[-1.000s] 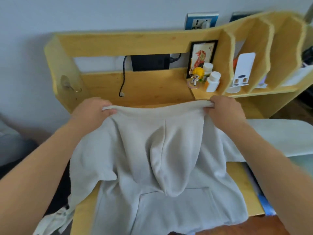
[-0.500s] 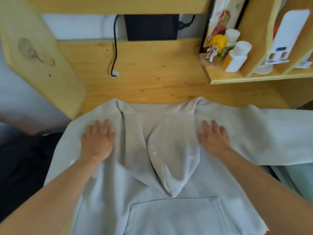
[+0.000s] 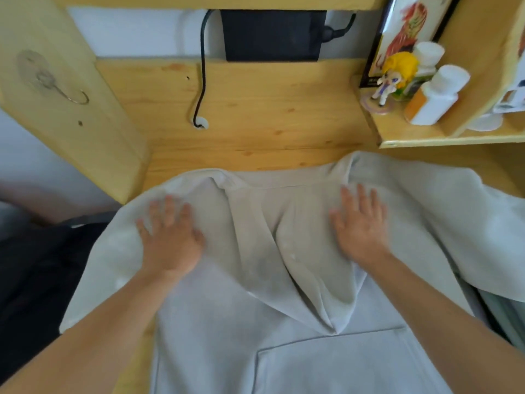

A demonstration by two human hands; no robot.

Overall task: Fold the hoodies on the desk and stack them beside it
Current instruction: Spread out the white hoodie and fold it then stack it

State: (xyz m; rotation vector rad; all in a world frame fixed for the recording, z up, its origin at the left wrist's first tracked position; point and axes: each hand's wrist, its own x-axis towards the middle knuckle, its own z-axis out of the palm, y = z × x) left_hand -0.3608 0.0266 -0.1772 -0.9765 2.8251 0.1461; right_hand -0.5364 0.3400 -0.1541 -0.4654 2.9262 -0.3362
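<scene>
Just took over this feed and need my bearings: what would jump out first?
A pale grey hoodie spread front-up across the desk, hood lying down its chest. Both hands press flat on it: the left hand on one shoulder, the right hand on the other. A yellow-haired figurine stands on the shelf, far right.

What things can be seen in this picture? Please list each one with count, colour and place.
hoodie: 1, light grey, flat on desk, hood folded down over the front
desk: 1, yellow wood, under hoodie
cable: 1, black, back panel
black box: 1, black, behind desk top
hook: 1, metal, left side panel
figurine: 1, yellow-haired, right shelf
bottles: 2, white, right shelf
framed picture: 1, black frame, right shelf
left hand: flat on hoodie
right hand: flat on hoodie
</scene>
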